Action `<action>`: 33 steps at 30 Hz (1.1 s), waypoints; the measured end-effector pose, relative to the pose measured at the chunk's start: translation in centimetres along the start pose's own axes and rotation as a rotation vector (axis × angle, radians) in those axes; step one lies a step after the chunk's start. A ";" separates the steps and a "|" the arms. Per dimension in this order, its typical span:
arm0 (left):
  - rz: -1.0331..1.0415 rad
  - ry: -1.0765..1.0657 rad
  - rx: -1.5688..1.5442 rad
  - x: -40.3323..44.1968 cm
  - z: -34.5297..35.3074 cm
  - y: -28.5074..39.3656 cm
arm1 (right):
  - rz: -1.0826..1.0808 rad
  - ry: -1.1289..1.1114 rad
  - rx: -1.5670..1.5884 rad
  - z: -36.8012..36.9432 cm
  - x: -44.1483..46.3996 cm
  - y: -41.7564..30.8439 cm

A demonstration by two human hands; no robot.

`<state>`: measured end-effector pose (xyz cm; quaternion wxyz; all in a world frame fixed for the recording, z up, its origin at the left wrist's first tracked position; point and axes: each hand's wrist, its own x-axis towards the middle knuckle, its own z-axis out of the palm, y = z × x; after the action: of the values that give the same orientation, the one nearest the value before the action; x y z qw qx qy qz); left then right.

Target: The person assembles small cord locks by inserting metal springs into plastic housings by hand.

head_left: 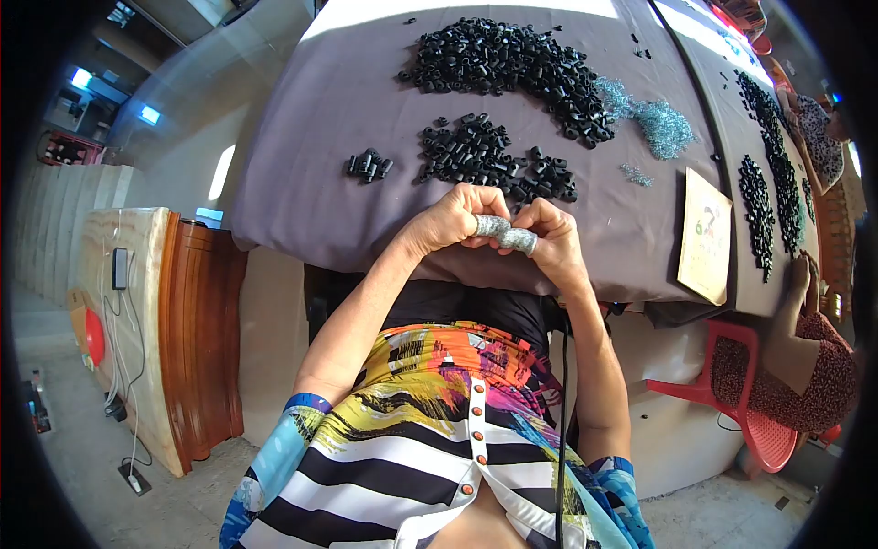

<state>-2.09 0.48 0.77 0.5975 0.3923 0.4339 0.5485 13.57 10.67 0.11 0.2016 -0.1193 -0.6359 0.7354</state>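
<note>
My left hand [454,220] and my right hand [554,240] meet in front of my body, at the near edge of the cloth-covered table. Grey wrapping [492,226] covers a finger on each hand. Fingers and thumbs are pinched closely together. Whatever they hold is too small or too hidden to make out. Just beyond them lies a pile of short black cylindrical pieces [468,151]. A small group of the same black pieces [369,166] sits to the left, and a larger heap [503,59] lies farther back. Tiny shiny bluish pieces [665,128] are heaped at the right.
A board with a picture [704,236] lies at the table's right edge. Beyond a seam, more black pieces [757,206] are spread near another person [805,357] on a red chair [764,430]. At left stands a wooden cabinet [201,339] with a phone [120,268] and cables.
</note>
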 end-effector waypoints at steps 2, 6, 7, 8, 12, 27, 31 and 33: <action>-0.014 -0.010 0.017 0.0 -0.2 -0.1 | -0.026 0.019 -0.037 0.2 -0.1 0.2; 0.019 0.027 -0.028 0.0 -0.2 -0.4 | 0.007 0.074 -0.072 0.8 -0.1 -0.6; 0.010 0.042 -0.037 -0.1 0.0 -0.3 | 0.009 0.083 -0.025 1.1 0.0 -0.8; 0.001 0.056 -0.046 -0.1 0.2 -0.1 | 0.011 0.093 0.022 1.2 0.0 -0.8; 0.041 0.163 -0.037 0.0 1.3 0.3 | 0.033 0.048 -0.011 1.3 0.1 -0.8; 0.084 0.243 -0.065 0.0 1.3 -0.5 | -0.199 0.162 -0.323 1.2 0.3 0.7; 0.086 0.234 -0.087 0.1 1.1 -0.7 | -0.195 0.196 -0.354 1.4 0.3 0.5; 0.090 0.233 -0.104 0.1 1.2 -0.7 | -0.196 0.209 -0.351 1.5 0.3 0.5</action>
<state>-0.75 0.55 0.50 0.5373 0.3134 0.4535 0.6383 12.56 9.45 -0.06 0.3129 -0.1658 -0.7384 0.5739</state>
